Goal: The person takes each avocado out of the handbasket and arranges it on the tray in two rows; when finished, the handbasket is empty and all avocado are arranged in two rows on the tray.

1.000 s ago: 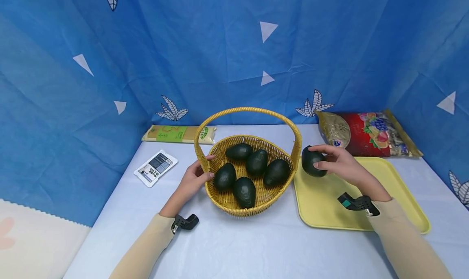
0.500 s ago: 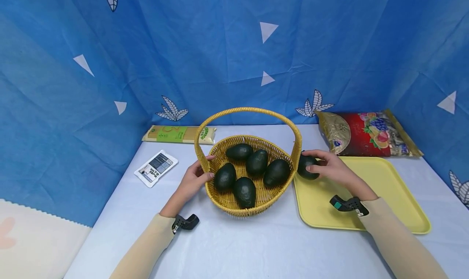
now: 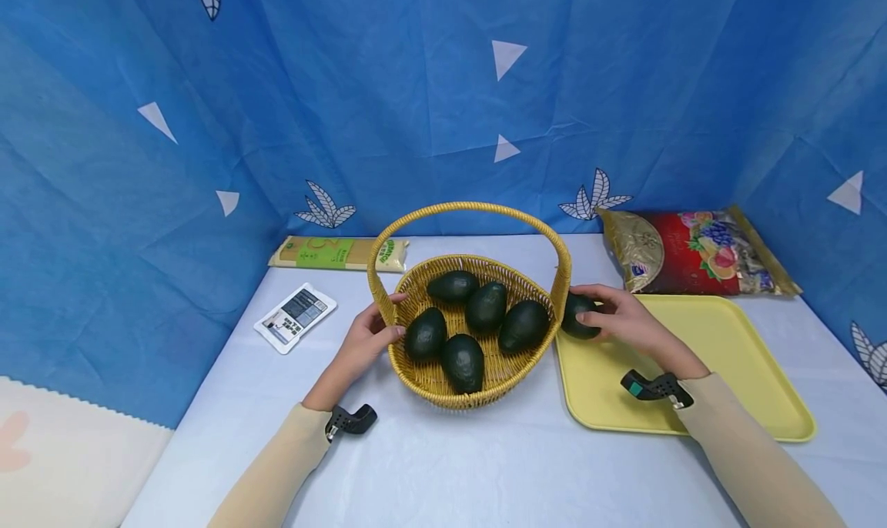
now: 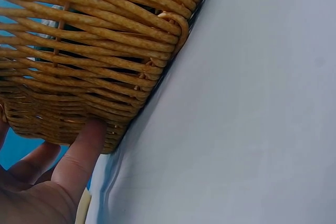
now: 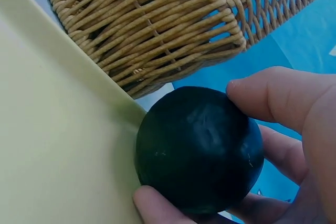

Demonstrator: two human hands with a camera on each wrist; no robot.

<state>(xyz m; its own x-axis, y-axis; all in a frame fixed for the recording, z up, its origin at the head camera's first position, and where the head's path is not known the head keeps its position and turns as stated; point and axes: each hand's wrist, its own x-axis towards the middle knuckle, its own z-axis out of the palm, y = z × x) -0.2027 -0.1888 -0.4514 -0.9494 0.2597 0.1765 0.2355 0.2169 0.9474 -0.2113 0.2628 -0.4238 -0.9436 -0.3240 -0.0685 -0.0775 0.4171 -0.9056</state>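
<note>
A dark green, rounded avocado (image 5: 197, 148) is held in the right hand (image 3: 627, 320); the grip is closed around its sides by thumb and fingers. It is positioned low at the left edge of the yellow, rectangular tray (image 3: 734, 359), just beside the golden-brown wicker basket (image 3: 446, 399) on the white-covered bench (image 3: 471, 466). Whether its underside is borne by the tray cannot be told. Five more dark green avocados (image 3: 486, 307) are contained in the basket.

The basket's left side is touched by the left hand (image 3: 359, 349), whose grip is not closed on anything; in the left wrist view, a straight digit is laid against the outer wicker wall.

For good handling, the held avocado is best supported by light, even pressure from both sides and is not to be released until firmly borne, as its round body could roll easily. Knocks against the tray's rim and the wicker wall are best avoided, and the basket is best steadied gently, without being tipped.
</note>
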